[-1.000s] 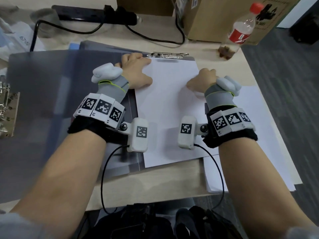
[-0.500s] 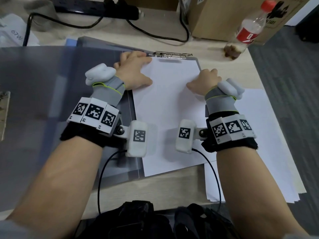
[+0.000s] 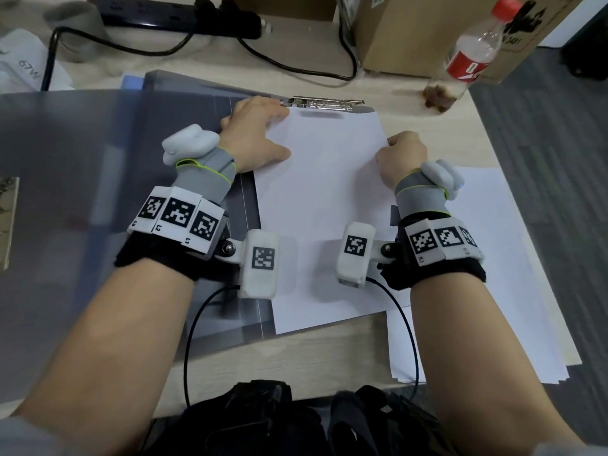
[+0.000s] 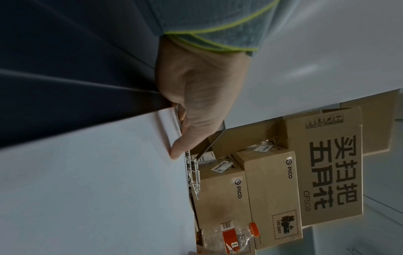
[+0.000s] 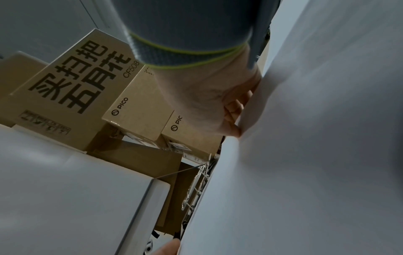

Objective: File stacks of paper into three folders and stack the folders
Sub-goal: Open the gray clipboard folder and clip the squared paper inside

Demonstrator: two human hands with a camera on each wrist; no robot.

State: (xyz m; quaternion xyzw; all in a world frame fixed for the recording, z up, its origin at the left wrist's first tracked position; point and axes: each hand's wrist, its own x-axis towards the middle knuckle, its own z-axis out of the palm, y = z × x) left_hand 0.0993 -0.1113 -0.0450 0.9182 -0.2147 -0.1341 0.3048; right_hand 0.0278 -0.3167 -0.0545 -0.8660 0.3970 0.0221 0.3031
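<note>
A grey folder (image 3: 197, 103) lies open on the desk, its translucent cover (image 3: 65, 192) spread to the left. A white paper stack (image 3: 322, 209) rests on its right half, its top edge at the metal clip (image 3: 325, 103). My left hand (image 3: 253, 133) sits at the stack's upper left corner, thumb on top and fingers fairly straight against the left edge (image 4: 174, 153). My right hand (image 3: 403, 153) grips the right edge, thumb on top. Its fingers (image 5: 234, 112) curl under the sheets, which bulge slightly.
More loose white paper (image 3: 493, 258) lies to the right, reaching the desk edge. A bottle (image 3: 470, 57), cardboard boxes (image 3: 411, 34), a power strip (image 3: 171, 11) and cables stand behind. Another folder's metal clip (image 3: 6, 222) shows at the far left. A black bag (image 3: 263, 419) sits below the front edge.
Both hands keep their places at the stack's edges. Only the head view has shifted a little.
</note>
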